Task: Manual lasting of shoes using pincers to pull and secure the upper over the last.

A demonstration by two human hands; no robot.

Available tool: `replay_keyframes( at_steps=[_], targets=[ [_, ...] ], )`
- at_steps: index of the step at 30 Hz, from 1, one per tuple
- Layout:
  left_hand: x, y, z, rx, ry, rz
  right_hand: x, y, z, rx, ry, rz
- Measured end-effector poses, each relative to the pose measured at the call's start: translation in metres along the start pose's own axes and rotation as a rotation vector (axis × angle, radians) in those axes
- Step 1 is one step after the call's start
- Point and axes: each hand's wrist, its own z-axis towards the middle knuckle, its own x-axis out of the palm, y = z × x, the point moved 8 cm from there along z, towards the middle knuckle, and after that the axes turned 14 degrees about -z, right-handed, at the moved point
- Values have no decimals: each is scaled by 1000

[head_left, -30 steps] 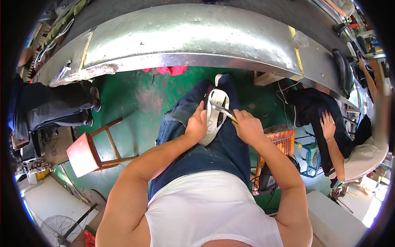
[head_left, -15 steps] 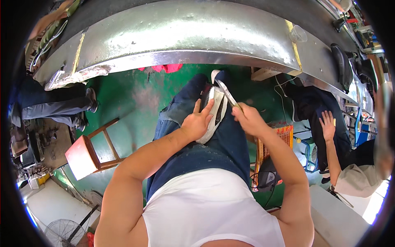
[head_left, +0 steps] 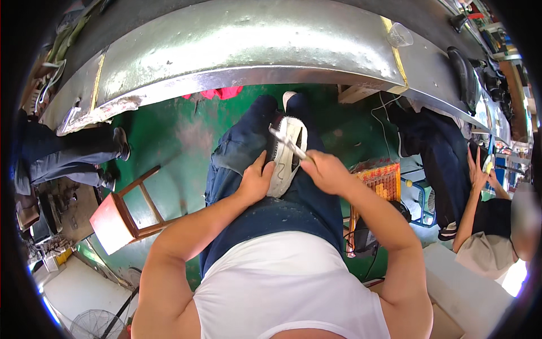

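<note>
Across my lap lies a white shoe upper [head_left: 282, 178], its toothed edge running along the left side and a dark opening on the right. My left hand [head_left: 255, 182] grips its left side near the close end, fingers partly hidden. In my right hand [head_left: 328, 173] is a silver, hammer-like metal tool [head_left: 289, 143], with the fingers closed round its handle. The tool slants up and left across the shoe upper, its head near the toothed edge. Whether the head touches the upper, I cannot tell.
A metal-topped bench [head_left: 248, 48] spans the front. At left stand a tipped-looking stool [head_left: 116, 223] and a person's legs [head_left: 79, 150]. A co-worker's hands [head_left: 480, 172] show at right, beside a beaded seat mat [head_left: 378, 183]. A fan [head_left: 96, 325] stands lower left.
The tool's head has swung left and nearer, across the shoe upper. My left hand has slid back with its fingers closer together. The co-worker's hands have moved to the right.
</note>
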Motion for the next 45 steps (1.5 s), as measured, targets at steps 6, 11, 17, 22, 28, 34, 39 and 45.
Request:
replay_keyframes(
  at_steps=[6, 11, 17, 22, 28, 34, 39, 45],
  targets=[
    [0, -2, 2, 48, 76, 54, 17, -7, -14, 159, 187, -47],
    [7, -10, -5, 115, 186, 113, 28, -24, -15, 212, 244, -85],
    [-4, -48, -4, -64, 248, 363, 30, -60, -38, 337, 23, 386],
    [-53, -129, -5, 491, 34, 42, 27, -78, -54, 418, -139, 703],
    [-34, -186, 36, 538, 110, -308, 30, -83, -58, 486, -69, 640],
    [24, -83, 113, -75, 259, 15, 29, -76, -63, 257, -189, 555],
    [42, -2, 80, -253, 288, -554, 23, -59, -74, 399, 202, 459],
    [38, 1, 66, -70, 254, -411, 34, -28, -79, 491, 492, 968]
  ],
)
